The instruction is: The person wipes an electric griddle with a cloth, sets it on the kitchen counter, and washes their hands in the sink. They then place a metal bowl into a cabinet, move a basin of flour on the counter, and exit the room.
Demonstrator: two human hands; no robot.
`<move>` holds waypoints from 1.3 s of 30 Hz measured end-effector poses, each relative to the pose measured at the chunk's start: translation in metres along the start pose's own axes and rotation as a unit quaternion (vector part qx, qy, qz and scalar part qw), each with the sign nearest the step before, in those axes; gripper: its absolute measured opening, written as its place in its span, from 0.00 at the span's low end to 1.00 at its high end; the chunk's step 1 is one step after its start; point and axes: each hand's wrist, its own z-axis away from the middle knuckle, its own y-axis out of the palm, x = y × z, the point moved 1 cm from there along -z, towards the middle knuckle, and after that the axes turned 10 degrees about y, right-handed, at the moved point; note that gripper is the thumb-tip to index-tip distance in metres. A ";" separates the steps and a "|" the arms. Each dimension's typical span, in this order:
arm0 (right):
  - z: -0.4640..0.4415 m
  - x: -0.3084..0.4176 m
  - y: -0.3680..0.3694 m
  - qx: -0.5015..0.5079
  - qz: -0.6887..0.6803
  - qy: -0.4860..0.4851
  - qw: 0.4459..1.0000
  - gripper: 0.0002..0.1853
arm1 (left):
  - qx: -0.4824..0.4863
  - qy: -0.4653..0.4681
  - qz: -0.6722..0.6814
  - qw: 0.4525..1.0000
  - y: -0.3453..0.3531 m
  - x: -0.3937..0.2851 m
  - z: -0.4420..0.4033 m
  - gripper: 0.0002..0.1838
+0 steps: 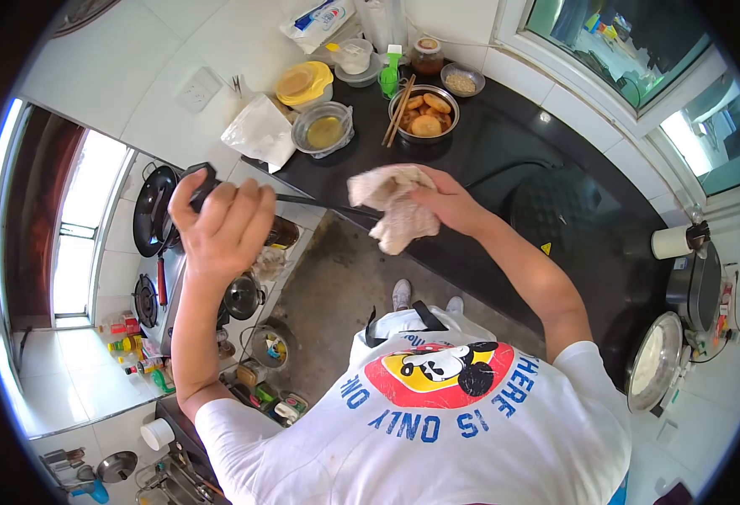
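Observation:
My left hand point(228, 223) is raised at the left, fingers wrapped round the black plug point(204, 183) of a power cord point(311, 200). From there the cord runs right to the crumpled pale cloth point(397, 202) in my right hand point(450, 202). Whether the cloth is wrapped round the cord or only in front of it, I cannot tell. Beyond the cloth the cord continues across the black counter point(479, 135) towards a round black electric griddle point(555, 206). A yellow warning label sits near the griddle's front edge.
Along the counter's back stand a pot of browned round cakes point(425, 126) with chopsticks point(399, 109) across its rim, a bowl of yellow liquid point(323, 130) and a white bag point(260, 133). A wall socket point(201, 90) is at upper left, a wok point(155, 210) below it.

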 end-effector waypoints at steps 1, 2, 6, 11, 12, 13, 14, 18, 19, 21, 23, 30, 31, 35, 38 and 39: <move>-0.008 0.016 0.022 0.044 -0.023 -0.035 0.998 0.24 | -0.007 0.007 0.000 1.000 0.000 -0.001 -0.004 0.09; -0.015 0.027 0.041 0.056 -0.002 -0.055 0.997 0.26 | -0.016 0.014 0.002 1.000 0.000 -0.003 -0.010 0.09; -0.029 0.029 0.085 -0.074 0.325 -0.148 0.931 0.25 | -0.056 0.049 -0.003 0.997 0.000 -0.004 -0.031 0.07; -0.021 -0.006 0.024 -0.155 0.555 -0.170 0.799 0.14 | -0.043 0.050 -0.070 0.995 -0.007 0.017 -0.012 0.07; -0.017 -0.020 -0.002 -0.155 0.592 -0.136 0.779 0.13 | -0.035 0.037 -0.089 0.995 -0.009 0.024 -0.006 0.07; -0.013 -0.034 -0.029 -0.154 0.627 -0.103 0.757 0.13 | -0.028 0.023 -0.109 0.993 -0.010 0.030 0.001 0.08; -0.006 -0.045 -0.055 -0.157 0.646 -0.081 0.742 0.12 | -0.007 0.020 -0.115 0.993 -0.008 0.033 0.012 0.09; 0.022 -0.077 -0.146 -0.163 0.698 -0.073 0.694 0.10 | 0.017 0.009 -0.125 0.992 0.000 0.034 0.036 0.11; 0.031 -0.080 -0.164 -0.160 0.711 -0.064 0.682 0.10 | 0.020 -0.003 -0.132 0.991 -0.001 0.037 0.041 0.11; 0.049 -0.079 -0.200 -0.169 0.730 0.015 0.662 0.11 | 0.029 -0.028 -0.146 0.988 -0.003 0.042 0.046 0.11; 0.066 -0.073 -0.227 -0.158 0.743 0.044 0.648 0.11 | 0.031 -0.033 -0.145 0.988 -0.001 0.044 0.051 0.10; 0.105 -0.047 -0.255 -0.341 0.459 -0.017 0.820 0.14 | -0.073 0.010 -0.170 0.983 -0.012 0.057 0.006 0.09; 0.114 -0.040 -0.246 -0.386 0.375 -0.035 0.842 0.14 | -0.083 0.039 -0.163 0.982 -0.016 0.054 -0.009 0.09; 0.171 -0.016 -0.202 -0.498 0.050 -0.108 0.859 0.13 | -0.096 0.153 -0.087 0.980 -0.039 0.027 -0.081 0.10; 0.228 -0.014 -0.171 -0.541 -0.052 -0.174 0.821 0.13 | -0.137 0.251 0.020 0.958 -0.046 -0.012 -0.134 0.10; 0.249 -0.015 -0.161 -0.562 -0.062 -0.186 0.804 0.13 | -0.189 0.282 0.072 0.938 -0.040 -0.028 -0.155 0.10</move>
